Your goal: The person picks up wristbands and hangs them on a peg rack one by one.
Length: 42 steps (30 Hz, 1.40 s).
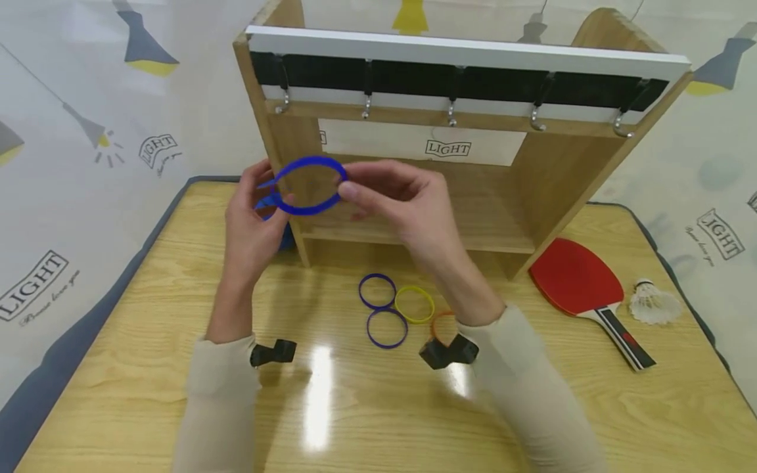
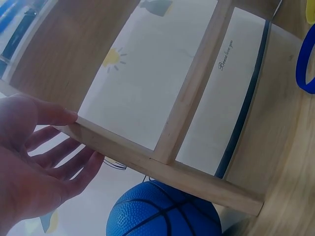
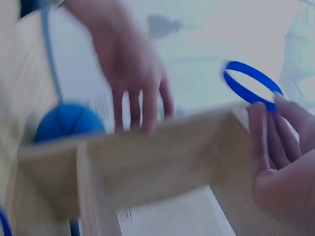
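My right hand [image 1: 408,203] pinches a blue ring [image 1: 304,211], a flat band, between thumb and fingertips, raised in front of the wooden rack's left side [image 2: 123,140]. In the head view the ring overlaps my left hand [image 1: 251,226]. That hand grips the edge of the rack's side panel, thumb on the inner side and fingers along the outer side, as the left wrist view shows. Metal hooks [image 1: 452,115] line the rack's top bar above the ring. Beside the panel, below my left fingers, sits a blue ball [image 2: 165,211], mostly hidden in the head view.
On the table lie two dark blue rings [image 1: 387,346], a yellow ring [image 1: 414,321] and an orange ring [image 1: 434,322], partly behind my right forearm. A red table tennis bat [image 1: 576,276] and a shuttlecock [image 1: 653,303] lie right of the rack.
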Tool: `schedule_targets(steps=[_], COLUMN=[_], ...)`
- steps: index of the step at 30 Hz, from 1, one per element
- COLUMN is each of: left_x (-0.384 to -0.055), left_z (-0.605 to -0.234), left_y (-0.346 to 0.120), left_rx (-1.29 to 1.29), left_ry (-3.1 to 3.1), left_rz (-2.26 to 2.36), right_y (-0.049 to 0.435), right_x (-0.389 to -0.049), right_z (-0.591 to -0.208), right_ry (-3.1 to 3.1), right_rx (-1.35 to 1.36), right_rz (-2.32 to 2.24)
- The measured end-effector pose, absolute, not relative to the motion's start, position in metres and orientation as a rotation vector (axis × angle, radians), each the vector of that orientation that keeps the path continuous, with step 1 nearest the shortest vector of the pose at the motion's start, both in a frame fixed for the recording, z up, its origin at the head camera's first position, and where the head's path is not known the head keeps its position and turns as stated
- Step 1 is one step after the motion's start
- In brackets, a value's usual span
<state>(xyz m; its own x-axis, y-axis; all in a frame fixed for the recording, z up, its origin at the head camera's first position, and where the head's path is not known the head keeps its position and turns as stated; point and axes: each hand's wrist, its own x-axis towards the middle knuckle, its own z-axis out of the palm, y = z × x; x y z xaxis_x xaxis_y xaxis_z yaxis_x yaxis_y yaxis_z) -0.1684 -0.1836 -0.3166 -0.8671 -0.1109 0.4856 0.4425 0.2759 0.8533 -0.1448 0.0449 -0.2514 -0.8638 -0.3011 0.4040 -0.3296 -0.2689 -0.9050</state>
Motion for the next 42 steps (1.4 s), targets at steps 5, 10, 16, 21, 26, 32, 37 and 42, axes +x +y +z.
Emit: schedule_targets(steps=[5,10,16,21,26,32,37,42], left_x=[-0.157,-0.146,-0.145,-0.145,-0.146,-0.144,-0.146,-0.147], left_z=[-0.3,-0.287,-0.284,-0.285,-0.288,-0.287,-0.288,-0.289], left_y=[-0.177,-0.171,-0.169,-0.169,-0.17,-0.17,-0.17,-0.17], left_rx=[-0.269,-0.246,-0.236,-0.228,-0.216,-0.226,-0.214,-0.225], left_ry=[-2.11,-2.145,-2.154,-2.159,-2.168,-2.169,-2.162,-2.157], left_rz=[-1.612,-1.6,-1.588,-1.587,-1.581,-1.578,-1.584,-1.584], right_y=[0.011,-0.003,-0.004,-0.003,-0.003,-0.001,0.007,0.028], right_x=[-0.158,-0.166,-0.168,-0.169,-0.17,-0.172,-0.172,-0.168], right_z=[-0.237,-0.236,-0.24,-0.243,-0.246,-0.25,-0.257,-0.266], right_ry=[-1.597,-1.45,-1.422,-1.436,-1.451,-1.504,-1.629,-1.753], right_rx=[0.655,0.503,0.481,0.473,0.483,0.483,0.547,0.569], right_rz=[2.575,2.686,2.702,2.707,2.697,2.681,2.612,2.515])
